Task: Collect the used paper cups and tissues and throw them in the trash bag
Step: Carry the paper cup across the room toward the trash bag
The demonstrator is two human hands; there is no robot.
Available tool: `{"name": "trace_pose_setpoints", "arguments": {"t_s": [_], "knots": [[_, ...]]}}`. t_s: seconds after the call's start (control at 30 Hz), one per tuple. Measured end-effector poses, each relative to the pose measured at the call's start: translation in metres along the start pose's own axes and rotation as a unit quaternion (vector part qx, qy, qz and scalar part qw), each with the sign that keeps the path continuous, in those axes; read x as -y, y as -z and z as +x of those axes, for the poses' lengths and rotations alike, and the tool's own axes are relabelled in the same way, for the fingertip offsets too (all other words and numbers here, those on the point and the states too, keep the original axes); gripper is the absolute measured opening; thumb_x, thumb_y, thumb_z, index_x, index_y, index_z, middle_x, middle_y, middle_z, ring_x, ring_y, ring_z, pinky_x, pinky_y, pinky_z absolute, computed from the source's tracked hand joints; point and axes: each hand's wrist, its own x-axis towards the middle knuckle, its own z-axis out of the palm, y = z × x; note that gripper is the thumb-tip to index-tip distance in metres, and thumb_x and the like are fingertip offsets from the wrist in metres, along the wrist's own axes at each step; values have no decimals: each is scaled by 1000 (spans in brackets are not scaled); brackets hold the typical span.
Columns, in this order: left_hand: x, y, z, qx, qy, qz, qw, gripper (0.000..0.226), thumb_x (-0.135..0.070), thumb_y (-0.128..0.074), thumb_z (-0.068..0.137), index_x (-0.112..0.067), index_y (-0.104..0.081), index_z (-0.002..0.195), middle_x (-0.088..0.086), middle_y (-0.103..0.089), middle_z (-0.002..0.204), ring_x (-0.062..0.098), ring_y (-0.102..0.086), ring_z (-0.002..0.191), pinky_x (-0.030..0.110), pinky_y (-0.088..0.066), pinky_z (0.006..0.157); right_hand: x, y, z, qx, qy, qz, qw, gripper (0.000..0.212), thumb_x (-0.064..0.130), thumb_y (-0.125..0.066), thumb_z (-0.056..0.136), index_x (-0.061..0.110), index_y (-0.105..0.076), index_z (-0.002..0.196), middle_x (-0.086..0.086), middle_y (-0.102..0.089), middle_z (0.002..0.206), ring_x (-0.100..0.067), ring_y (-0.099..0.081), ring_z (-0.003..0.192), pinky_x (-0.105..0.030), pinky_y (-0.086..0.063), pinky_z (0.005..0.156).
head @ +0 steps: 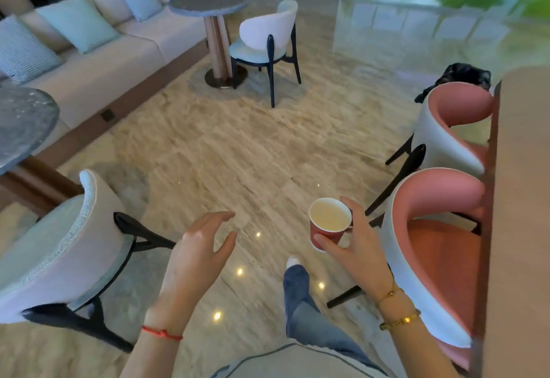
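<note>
- Paper cup [329, 223], red outside and pale inside, is up in the air over the marble floor [238, 145], not sitting on anything.
- Right hand [357, 251] has it pinched, thumb on the near side and fingers round the far rim. Cup's roughly upright, mouth tipped a bit toward the camera.
- Left hand [198, 246] is held out beside it with loose, slightly bent fingers, holding nothing and well apart from the cup.
- Pink chair [431, 243] is just right of the cup, a second one behind it.
- Black bag [464, 75] lies on the floor behind that far chair.
- Grey round table [208, 1] and sofa [98, 59] sit far left.
</note>
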Motion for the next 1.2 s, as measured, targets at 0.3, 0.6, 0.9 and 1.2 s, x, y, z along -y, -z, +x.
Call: {"name": "trace_pose_setpoints", "arguments": {"t_s": [0.3, 0.6, 0.9, 1.2], "knots": [[-18, -36, 222, 16, -39, -17, 999, 34, -27, -62, 91, -22, -60, 125, -12, -60, 121, 7, -57, 110, 28, -51, 85, -37, 11, 199, -26, -11, -15, 999, 70, 31, -80, 70, 36, -36, 125, 31, -46, 113, 15, -46, 106, 0, -38, 82], [-38, -77, 403, 44, -73, -30, 996, 33, -24, -64, 90, -21, -62, 122, -10, -62, 117, 10, -60, 107, 32, -52, 88, -67, 33, 358, -59, -43, -46, 996, 74, 37, -78, 70, 34, -33, 129, 31, -43, 113, 19, -43, 107, -1, -39, 81], [-58, -134, 604, 87, -135, -21, 987, 33, -23, -65, 89, -20, -62, 122, -7, -63, 116, 12, -60, 105, 35, -52, 88, -113, 51, 517, -113, -83, -54, 989, 75, 33, -78, 72, 30, -33, 131, 18, -47, 118, 2, -47, 107, -5, -39, 81], [-129, -184, 824, 131, -233, 2, 964, 34, -30, -62, 91, -25, -60, 125, -13, -62, 119, 6, -58, 107, 27, -48, 91, -152, 91, 695, -207, -125, -58, 969, 80, 34, -80, 69, 28, -32, 133, 21, -47, 116, 4, -47, 105, -3, -39, 87]]}}
